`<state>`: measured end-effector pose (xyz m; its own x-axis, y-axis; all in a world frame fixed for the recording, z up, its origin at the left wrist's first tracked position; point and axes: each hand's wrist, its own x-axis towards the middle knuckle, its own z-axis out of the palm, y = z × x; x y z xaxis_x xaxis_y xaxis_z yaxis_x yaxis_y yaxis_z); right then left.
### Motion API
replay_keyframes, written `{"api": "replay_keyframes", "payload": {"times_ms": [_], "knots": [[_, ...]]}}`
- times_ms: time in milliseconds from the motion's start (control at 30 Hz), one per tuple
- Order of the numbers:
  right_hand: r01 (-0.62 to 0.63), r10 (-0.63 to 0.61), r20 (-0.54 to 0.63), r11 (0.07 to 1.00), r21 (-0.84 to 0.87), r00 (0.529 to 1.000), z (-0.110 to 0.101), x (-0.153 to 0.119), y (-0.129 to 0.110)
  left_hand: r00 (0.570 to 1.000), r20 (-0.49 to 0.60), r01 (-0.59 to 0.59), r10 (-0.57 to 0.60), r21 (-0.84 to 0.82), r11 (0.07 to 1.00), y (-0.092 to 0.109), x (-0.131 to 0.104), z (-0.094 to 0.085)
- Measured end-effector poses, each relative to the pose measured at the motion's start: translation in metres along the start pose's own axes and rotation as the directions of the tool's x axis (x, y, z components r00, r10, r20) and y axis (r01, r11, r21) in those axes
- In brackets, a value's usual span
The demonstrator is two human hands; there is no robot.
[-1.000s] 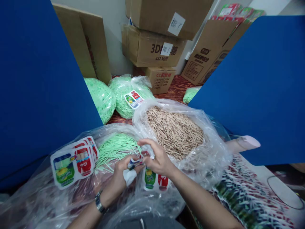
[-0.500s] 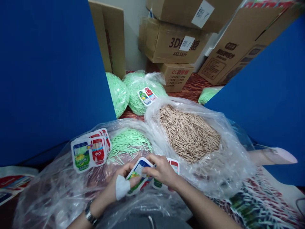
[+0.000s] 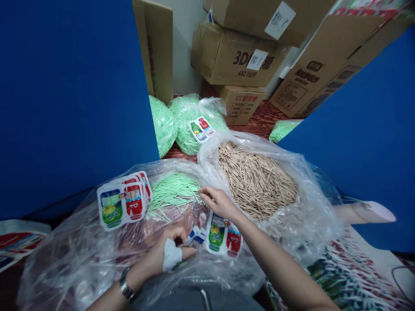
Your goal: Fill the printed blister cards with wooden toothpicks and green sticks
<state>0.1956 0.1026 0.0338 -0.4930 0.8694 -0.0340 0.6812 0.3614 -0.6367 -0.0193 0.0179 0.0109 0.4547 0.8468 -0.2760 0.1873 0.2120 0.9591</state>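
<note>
My left hand [image 3: 173, 248], with a white wrap at the thumb base, pinches a small printed packet [image 3: 197, 233] seen edge-on. My right hand [image 3: 218, 202] reaches to the right edge of the green sticks [image 3: 173, 190], thumb and fingertips close together; anything between them is too small to tell. Below it a Sprite-and-Cola packet [image 3: 223, 235] lies on the clear plastic. A stack of similar packets [image 3: 121, 205] rests left of the green sticks. Brown sticks [image 3: 259, 181] fill an open plastic bag right of my right hand.
Cardboard boxes [image 3: 243, 56] are stacked at the back. Blue panels [image 3: 74, 86] stand on both sides. Tied bags of green sticks [image 3: 184, 112] sit behind, one with a packet [image 3: 201, 129] on top. A pale tube [image 3: 366, 211] lies at right.
My right hand has let go of the packet between my hands and moved up to the green sticks. My left hand has tilted that packet, and the packet on the plastic is now uncovered.
</note>
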Motion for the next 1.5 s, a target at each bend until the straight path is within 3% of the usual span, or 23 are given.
{"api": "replay_keyframes", "payload": {"times_ms": [100,200,300,500,667,833,1233,1367,1500], "knots": [[-0.088,0.151,0.149,0.927,-0.365,0.977,0.006,0.017,0.024,0.995,0.084,-0.048,0.045,0.026,0.999,0.011,-0.004,0.006],[-0.074,0.201,0.224,0.879,-0.471,0.954,0.010,0.024,0.031,0.994,0.092,-0.067,0.064,0.022,0.998,0.016,-0.006,0.008],[-0.102,0.227,0.202,0.865,-0.492,0.953,0.013,0.029,0.028,0.995,0.092,-0.044,0.043,0.012,0.999,0.014,-0.007,0.007],[-0.290,0.383,0.053,0.775,-0.562,0.922,0.027,0.051,0.020,0.993,0.108,-0.050,0.051,-0.017,0.999,0.016,-0.006,0.007],[-0.296,0.404,0.055,0.750,-0.592,0.913,0.036,0.058,0.020,0.994,0.113,-0.011,0.014,-0.028,1.000,0.020,-0.006,0.007],[-0.263,0.385,0.071,0.742,-0.616,0.920,0.039,0.059,0.020,0.989,0.135,-0.042,0.054,-0.096,0.995,0.017,-0.005,0.008],[-0.254,0.372,0.069,0.746,-0.615,0.926,0.048,0.061,0.012,0.997,0.073,-0.036,0.035,0.008,0.999,0.029,-0.003,0.008],[-0.283,0.404,0.111,0.787,-0.548,0.908,0.041,0.065,0.014,0.998,0.064,-0.026,0.026,0.006,1.000,0.029,-0.006,0.007],[-0.296,0.388,0.165,0.864,-0.407,0.907,0.022,0.062,0.015,0.999,0.036,-0.035,0.034,0.016,0.999,0.025,-0.005,0.002]]}}
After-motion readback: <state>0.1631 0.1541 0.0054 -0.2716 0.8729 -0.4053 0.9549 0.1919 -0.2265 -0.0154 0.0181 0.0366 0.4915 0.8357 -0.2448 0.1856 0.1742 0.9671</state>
